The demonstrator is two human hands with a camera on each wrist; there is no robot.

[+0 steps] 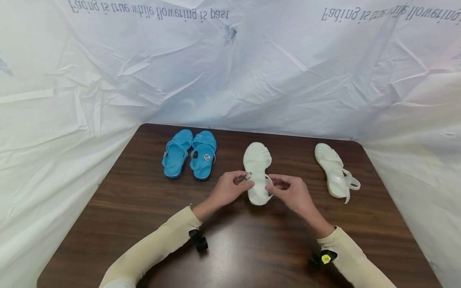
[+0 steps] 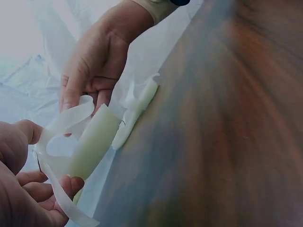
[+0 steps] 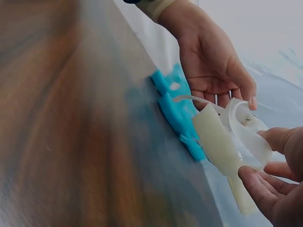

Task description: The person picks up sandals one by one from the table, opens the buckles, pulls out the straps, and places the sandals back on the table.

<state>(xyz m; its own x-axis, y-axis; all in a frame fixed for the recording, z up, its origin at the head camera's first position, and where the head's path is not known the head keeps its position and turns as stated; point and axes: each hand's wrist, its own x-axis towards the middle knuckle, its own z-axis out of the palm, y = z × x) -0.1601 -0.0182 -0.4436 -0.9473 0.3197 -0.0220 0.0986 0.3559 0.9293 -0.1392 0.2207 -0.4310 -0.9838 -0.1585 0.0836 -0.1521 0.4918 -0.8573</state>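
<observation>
A white jelly sandal (image 1: pixel 257 160) is between my two hands, its toe pointing to the far side of the table. My left hand (image 1: pixel 232 189) pinches its ankle strap on the left, next to the metal buckle (image 1: pixel 248 176). On the other side, my right hand (image 1: pixel 294 195) holds the strap (image 1: pixel 268 181) between thumb and fingers. In the left wrist view, the strap (image 2: pixel 66 196) loops out past my near fingers and a loose end hangs down. The heel of the sandal (image 3: pixel 215 137) shows tilted in the right wrist view.
A pair of blue sandals, left one (image 1: pixel 174 160) and right one (image 1: pixel 203 162), stands at the back left of the dark wooden table (image 1: pixel 162 232). The other white sandal (image 1: pixel 333 176) lies at the right with its strap undone. A white printed sheet (image 1: pixel 234 80) hangs behind the table.
</observation>
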